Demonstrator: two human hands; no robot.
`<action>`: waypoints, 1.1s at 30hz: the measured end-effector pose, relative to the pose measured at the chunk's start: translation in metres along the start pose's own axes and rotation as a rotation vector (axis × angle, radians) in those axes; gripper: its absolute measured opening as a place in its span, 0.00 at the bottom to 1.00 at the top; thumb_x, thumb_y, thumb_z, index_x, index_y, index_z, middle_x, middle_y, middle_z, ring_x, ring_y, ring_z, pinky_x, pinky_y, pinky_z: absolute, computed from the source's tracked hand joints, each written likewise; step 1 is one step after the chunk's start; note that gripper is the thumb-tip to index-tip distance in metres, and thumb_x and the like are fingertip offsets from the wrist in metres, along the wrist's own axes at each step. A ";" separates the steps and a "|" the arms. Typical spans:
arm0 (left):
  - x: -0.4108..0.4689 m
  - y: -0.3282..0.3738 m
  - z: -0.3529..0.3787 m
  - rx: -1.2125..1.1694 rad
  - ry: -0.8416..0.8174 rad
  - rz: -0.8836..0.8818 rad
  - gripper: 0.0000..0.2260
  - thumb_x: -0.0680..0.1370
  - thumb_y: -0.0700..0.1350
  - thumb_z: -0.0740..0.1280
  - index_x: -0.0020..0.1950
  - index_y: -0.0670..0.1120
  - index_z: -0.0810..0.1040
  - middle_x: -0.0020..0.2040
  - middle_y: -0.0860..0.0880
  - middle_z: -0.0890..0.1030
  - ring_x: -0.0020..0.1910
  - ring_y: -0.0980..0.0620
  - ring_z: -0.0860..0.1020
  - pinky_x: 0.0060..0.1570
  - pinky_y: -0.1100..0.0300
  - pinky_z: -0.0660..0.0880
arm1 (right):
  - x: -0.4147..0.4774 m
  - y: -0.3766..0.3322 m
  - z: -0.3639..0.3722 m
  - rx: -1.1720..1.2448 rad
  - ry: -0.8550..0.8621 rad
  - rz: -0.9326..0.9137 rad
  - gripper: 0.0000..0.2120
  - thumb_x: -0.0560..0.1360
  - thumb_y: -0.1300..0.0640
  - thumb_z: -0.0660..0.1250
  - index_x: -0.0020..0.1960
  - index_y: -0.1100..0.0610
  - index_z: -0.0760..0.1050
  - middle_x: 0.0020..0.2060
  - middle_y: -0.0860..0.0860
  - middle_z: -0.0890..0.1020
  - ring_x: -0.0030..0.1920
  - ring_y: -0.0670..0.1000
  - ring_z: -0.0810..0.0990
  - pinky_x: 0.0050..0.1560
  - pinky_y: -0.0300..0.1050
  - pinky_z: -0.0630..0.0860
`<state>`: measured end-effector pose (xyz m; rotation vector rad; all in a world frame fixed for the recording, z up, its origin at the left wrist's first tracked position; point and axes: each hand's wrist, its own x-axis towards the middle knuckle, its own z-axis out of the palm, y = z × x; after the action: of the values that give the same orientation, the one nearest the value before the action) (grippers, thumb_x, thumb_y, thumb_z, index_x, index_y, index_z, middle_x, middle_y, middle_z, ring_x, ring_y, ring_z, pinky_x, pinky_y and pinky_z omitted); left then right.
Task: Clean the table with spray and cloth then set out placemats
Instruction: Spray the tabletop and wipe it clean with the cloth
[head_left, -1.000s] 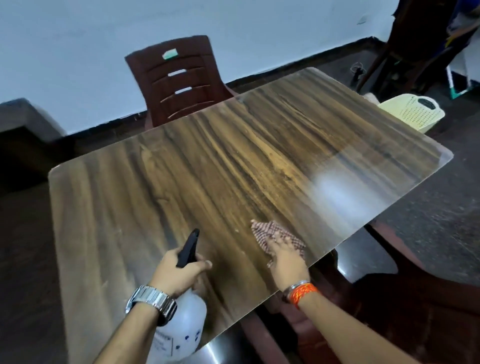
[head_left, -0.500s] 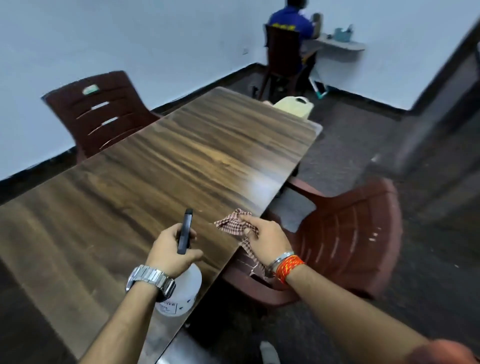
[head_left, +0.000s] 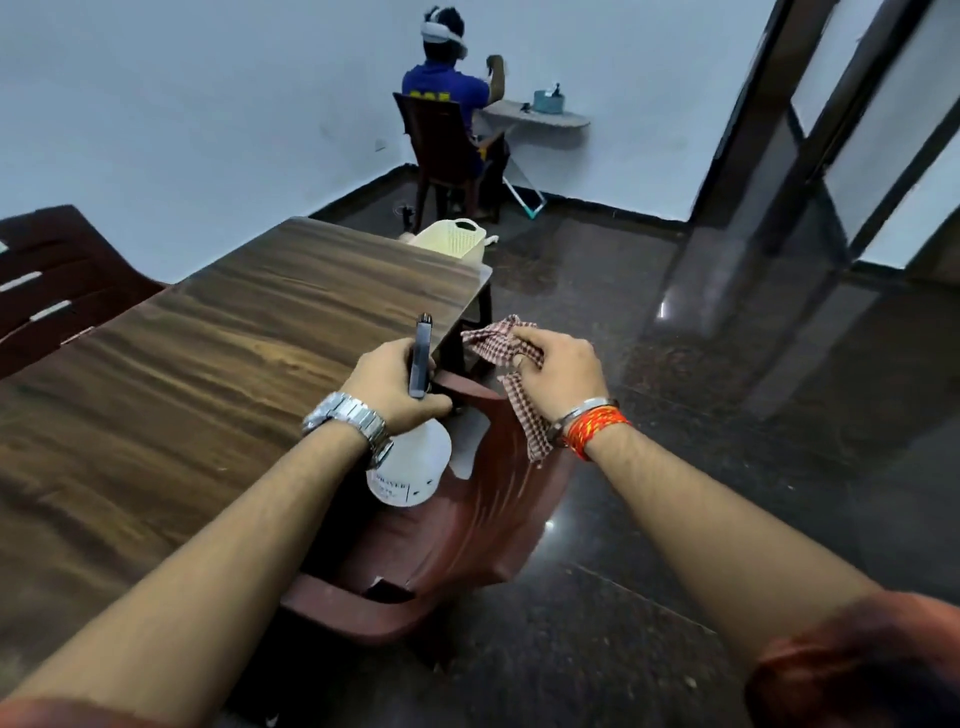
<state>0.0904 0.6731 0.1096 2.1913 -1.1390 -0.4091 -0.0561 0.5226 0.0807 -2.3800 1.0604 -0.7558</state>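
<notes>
Both bare arms reach forward, side by side and a little apart. The left hand (head_left: 395, 384) is curled round the neck of a spray bottle (head_left: 410, 467), with a steel watch (head_left: 353, 423) on its wrist. The right hand (head_left: 558, 369), back up, pinches a checked cloth (head_left: 488, 338) in bent fingers. An orange thread band (head_left: 597, 426) and a thin metal bangle (head_left: 582, 410) circle that wrist.

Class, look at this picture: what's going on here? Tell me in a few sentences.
Someone is at a wooden table. Their left hand grips a spray bottle by its head, at the table's edge. Their right hand holds a checked cloth off the table, above a brown chair. Nothing is touching the tabletop. Another person sits in the far corner.
</notes>
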 end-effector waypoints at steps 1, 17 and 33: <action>0.008 0.015 0.011 0.003 -0.010 0.007 0.11 0.66 0.46 0.77 0.39 0.50 0.75 0.36 0.54 0.80 0.36 0.52 0.77 0.33 0.61 0.69 | 0.007 0.015 -0.011 0.006 0.015 0.011 0.18 0.73 0.58 0.68 0.62 0.47 0.79 0.55 0.50 0.83 0.57 0.53 0.80 0.59 0.42 0.73; 0.239 0.102 0.126 0.095 -0.013 -0.014 0.13 0.66 0.49 0.77 0.43 0.43 0.80 0.39 0.49 0.83 0.37 0.49 0.80 0.32 0.61 0.69 | 0.219 0.164 -0.019 0.013 -0.107 0.020 0.18 0.73 0.57 0.68 0.62 0.47 0.79 0.57 0.51 0.83 0.57 0.54 0.80 0.62 0.45 0.74; 0.519 0.102 0.180 0.127 0.042 -0.252 0.25 0.56 0.61 0.70 0.43 0.44 0.78 0.40 0.48 0.83 0.39 0.47 0.81 0.34 0.55 0.74 | 0.517 0.267 0.060 -0.004 -0.408 -0.161 0.18 0.75 0.59 0.66 0.63 0.50 0.78 0.58 0.54 0.82 0.58 0.58 0.79 0.61 0.48 0.75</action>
<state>0.2322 0.1360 0.0480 2.4542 -0.8898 -0.4038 0.1271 -0.0308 0.0397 -2.4977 0.7090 -0.2940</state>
